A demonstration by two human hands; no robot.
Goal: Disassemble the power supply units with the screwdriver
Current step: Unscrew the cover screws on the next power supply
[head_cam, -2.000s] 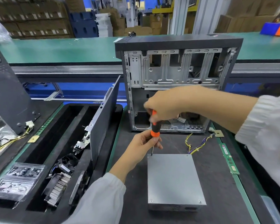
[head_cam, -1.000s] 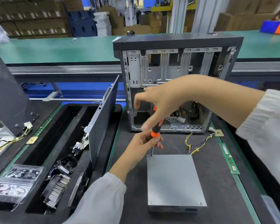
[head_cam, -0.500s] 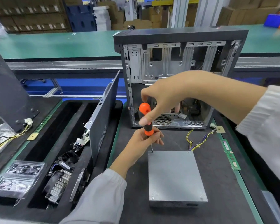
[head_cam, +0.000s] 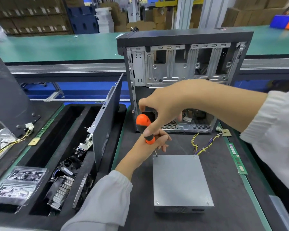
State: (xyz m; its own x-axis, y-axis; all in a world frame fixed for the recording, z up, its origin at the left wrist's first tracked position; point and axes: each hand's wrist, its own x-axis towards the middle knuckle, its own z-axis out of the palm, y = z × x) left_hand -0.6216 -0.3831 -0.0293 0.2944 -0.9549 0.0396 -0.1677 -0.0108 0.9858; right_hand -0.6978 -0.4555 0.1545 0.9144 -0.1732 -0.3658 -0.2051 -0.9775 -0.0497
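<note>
A grey metal power supply unit lies flat on the black mat, its yellow and purple wires trailing from its far edge. An orange and black screwdriver stands tilted with its tip on the unit's far left corner. My left hand curls round the lower handle and shaft. My right hand reaches over from the right and pinches the upper handle with its fingertips.
An open black computer case stands upright just behind the unit. A loose side panel leans in a black foam tray at the left holding fans, heatsinks and bagged parts. Green memory sticks lie at the right.
My right hand has loosened from a full grasp on the handle top to a fingertip pinch, baring the orange cap. The screwdriver tip stays at the same corner.
</note>
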